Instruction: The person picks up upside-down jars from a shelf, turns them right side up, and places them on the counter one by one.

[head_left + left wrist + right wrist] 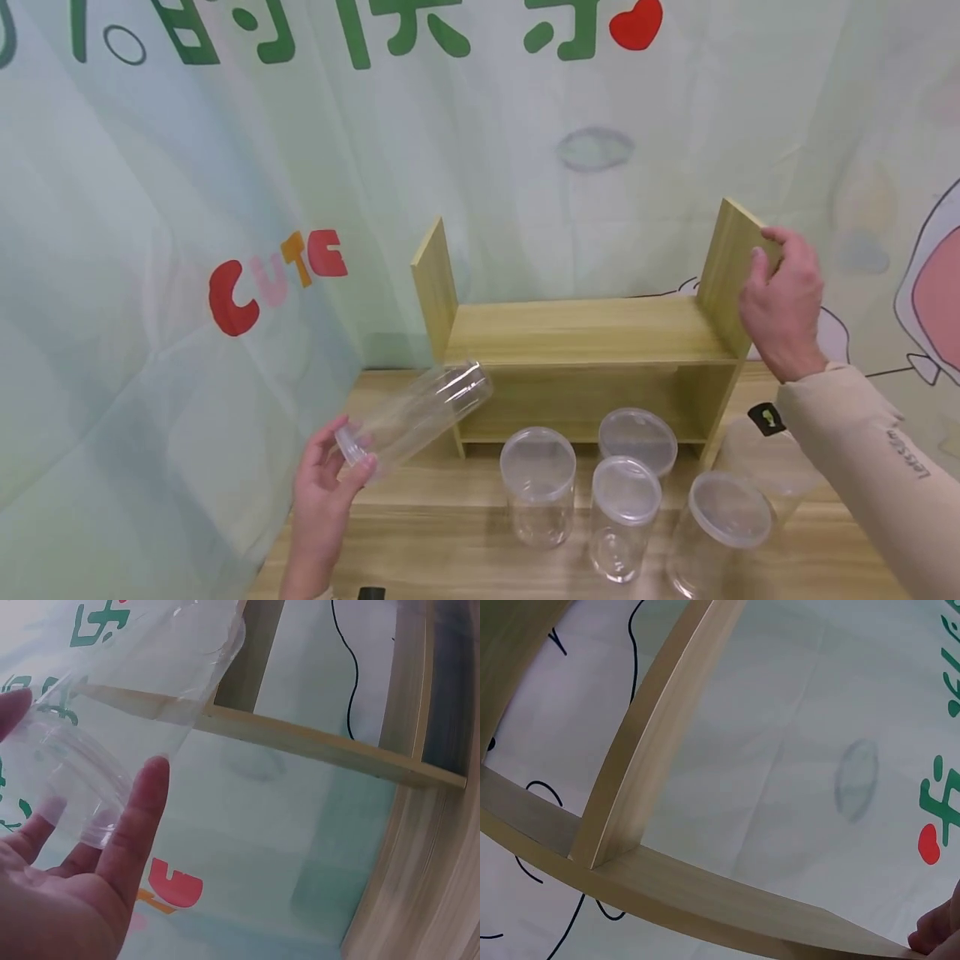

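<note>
My left hand holds a clear plastic jar by its lidded end, fingers and thumb around the translucent lid. The jar tilts, its base up and to the right, close to the wooden shelf's left side. In the left wrist view, the fingertips press the lid from several sides. At the upper front corner of the right side panel, my right hand grips the two-tier wooden shelf, thumb and index finger at the edge. Only a bit of its fingers shows in the right wrist view.
Several lidded clear jars stand before the shelf, among them one at left, a narrower one and one at right. They rest on a wood-grain table. A printed cloth hangs behind.
</note>
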`<state>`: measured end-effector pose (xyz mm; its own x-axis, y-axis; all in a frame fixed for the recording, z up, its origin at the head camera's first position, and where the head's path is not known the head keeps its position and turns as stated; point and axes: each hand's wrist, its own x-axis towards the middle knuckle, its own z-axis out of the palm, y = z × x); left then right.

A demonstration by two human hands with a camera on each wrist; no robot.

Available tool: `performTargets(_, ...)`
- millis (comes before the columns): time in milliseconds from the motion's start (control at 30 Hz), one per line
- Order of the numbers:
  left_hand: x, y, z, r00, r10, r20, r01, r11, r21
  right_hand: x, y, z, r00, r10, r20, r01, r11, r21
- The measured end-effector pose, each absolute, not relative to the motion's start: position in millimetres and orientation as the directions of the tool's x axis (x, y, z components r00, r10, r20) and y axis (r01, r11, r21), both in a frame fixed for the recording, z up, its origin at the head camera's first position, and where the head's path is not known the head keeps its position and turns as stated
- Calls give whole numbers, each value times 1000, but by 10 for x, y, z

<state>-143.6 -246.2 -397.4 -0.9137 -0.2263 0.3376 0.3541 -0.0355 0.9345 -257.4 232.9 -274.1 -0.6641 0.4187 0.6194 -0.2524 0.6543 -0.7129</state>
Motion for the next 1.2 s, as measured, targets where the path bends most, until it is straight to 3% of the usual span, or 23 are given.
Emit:
performTargets(300,-1468,-2494,-3912,-912,-197,360,360,34,932,-2577,2437,-2757,-659,394,641,-267,674,-689)
performTargets(833,-1568,-2578,-3715,-927,-109,359,296,375,878,-2582,2484,-2848,-641,366,674,-259,724,-640)
performTargets(1200,-1660,-2520,-3728,-933,-18,361,311,466,828,-2605,2515,-2895,-616,335,713,-295,741,-603)
